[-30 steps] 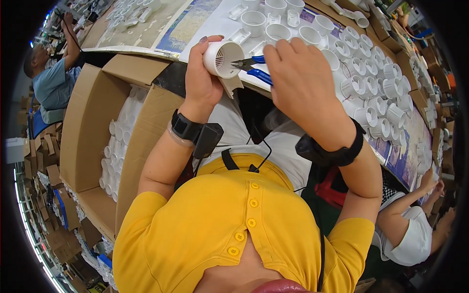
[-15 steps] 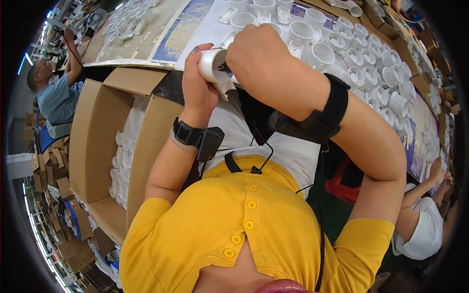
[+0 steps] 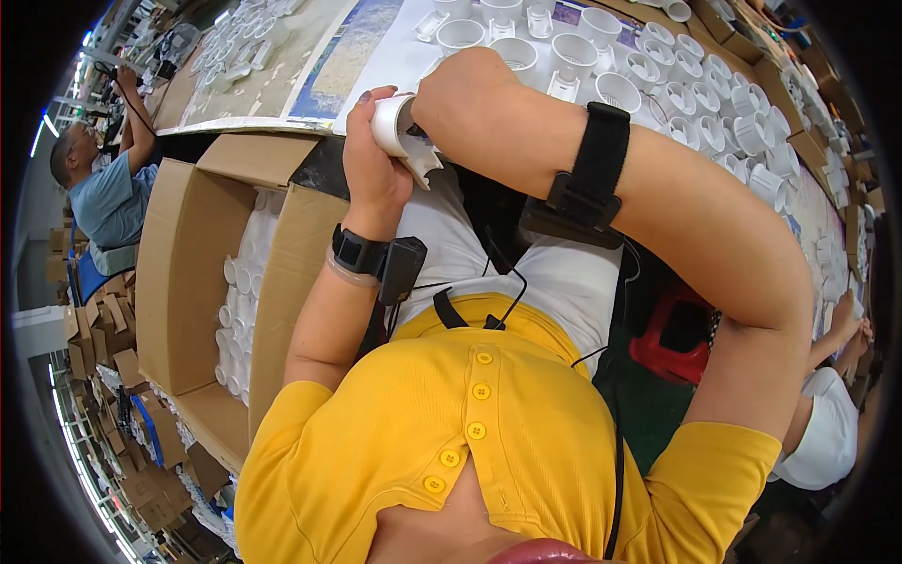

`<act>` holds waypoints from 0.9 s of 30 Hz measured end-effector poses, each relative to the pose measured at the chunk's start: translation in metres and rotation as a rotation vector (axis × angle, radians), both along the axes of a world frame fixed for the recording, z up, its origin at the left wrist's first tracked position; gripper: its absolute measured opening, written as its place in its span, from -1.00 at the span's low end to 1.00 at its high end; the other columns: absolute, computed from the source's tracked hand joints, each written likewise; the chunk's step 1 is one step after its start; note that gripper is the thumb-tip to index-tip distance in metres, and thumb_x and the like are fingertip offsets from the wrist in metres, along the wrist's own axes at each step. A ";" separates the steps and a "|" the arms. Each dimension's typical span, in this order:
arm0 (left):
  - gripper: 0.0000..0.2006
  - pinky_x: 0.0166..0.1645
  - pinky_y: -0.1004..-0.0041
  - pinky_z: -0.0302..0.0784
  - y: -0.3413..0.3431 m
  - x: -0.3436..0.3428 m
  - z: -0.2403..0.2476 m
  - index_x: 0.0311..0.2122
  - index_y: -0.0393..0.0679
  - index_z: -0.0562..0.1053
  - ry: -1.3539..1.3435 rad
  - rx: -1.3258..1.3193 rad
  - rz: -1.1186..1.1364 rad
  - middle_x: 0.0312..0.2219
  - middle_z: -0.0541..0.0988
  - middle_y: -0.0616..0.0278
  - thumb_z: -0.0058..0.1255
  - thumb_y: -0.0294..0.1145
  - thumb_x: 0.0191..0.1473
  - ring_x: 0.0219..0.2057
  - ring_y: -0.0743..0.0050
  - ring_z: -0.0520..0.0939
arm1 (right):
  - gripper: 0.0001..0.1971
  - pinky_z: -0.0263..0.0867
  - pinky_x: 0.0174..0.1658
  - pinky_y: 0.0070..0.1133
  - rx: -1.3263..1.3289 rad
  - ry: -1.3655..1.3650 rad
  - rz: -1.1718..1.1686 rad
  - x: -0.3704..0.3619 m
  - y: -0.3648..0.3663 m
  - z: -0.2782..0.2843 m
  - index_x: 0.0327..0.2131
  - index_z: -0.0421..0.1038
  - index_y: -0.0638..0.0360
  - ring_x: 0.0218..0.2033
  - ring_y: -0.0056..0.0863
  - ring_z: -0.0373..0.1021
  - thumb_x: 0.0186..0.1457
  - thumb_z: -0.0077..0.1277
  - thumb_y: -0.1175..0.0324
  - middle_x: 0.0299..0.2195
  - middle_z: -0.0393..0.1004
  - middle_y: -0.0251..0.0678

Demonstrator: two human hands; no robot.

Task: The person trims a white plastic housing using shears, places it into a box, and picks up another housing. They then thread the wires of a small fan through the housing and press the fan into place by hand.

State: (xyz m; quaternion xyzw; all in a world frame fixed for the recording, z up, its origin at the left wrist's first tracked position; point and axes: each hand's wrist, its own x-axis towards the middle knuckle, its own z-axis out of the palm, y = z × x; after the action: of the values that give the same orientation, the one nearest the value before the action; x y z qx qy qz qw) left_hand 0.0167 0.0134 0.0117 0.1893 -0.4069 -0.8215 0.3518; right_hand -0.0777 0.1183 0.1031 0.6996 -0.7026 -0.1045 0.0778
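Note:
My left hand is wrapped round a white plastic cup-shaped part, holding it tilted with its mouth toward the right. A flat, notched tab sticks out from the part's lower side. Against the open mouth lies my right hand, its fingers curled in. Something small and dark shows at the mouth beside those fingers, but I cannot make out what it is. The back of the right hand hides its fingertips. Just beyond the hands, similar white cups stand on the table, several with side brackets.
An open cardboard box at my left holds many white cups. More cups crowd the table's right side. A red stool is at the lower right. Other people sit at far left and far right. Black cables cross my lap.
Both hands and the white part have shifted slightly left. My right forearm has turned and its elbow has swung outward to the right; the left hand keeps its grip.

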 end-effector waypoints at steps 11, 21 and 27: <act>-0.69 -0.09 0.39 0.45 -0.002 0.000 -0.003 -0.21 -0.19 0.40 0.008 0.007 0.007 -0.29 0.53 0.18 -0.26 -0.17 0.16 -0.24 0.36 0.55 | -0.55 0.24 -0.52 -0.50 0.224 0.157 -0.101 0.011 -0.022 0.009 -0.32 0.55 -0.15 -0.44 -0.53 0.42 -0.49 0.33 0.26 -0.45 0.49 -0.61; -0.64 -0.12 0.38 0.45 -0.005 -0.001 -0.003 -0.16 -0.23 0.37 0.023 0.004 0.023 -0.30 0.51 0.09 -0.21 -0.12 0.16 -0.25 0.32 0.54 | -0.89 0.32 -0.44 -0.65 -0.005 0.062 0.007 0.006 -0.004 0.006 -0.44 0.54 0.01 -0.45 -0.49 0.50 -0.14 0.12 0.35 -0.55 0.52 -0.42; -0.64 -0.12 0.38 0.45 -0.004 -0.002 -0.003 -0.16 -0.23 0.37 0.013 -0.013 0.044 -0.30 0.52 0.09 -0.21 -0.12 0.16 -0.25 0.31 0.54 | -0.64 0.28 -0.46 -0.54 0.173 0.148 -0.052 0.007 -0.014 0.007 -0.32 0.54 -0.11 -0.41 -0.53 0.45 -0.36 0.26 0.27 -0.46 0.50 -0.55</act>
State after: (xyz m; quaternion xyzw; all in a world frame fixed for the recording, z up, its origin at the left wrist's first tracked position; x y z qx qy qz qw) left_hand 0.0151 0.0097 0.0086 0.1905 -0.4057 -0.8122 0.3735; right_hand -0.0710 0.1044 0.1100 0.6757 -0.7011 -0.2180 0.0660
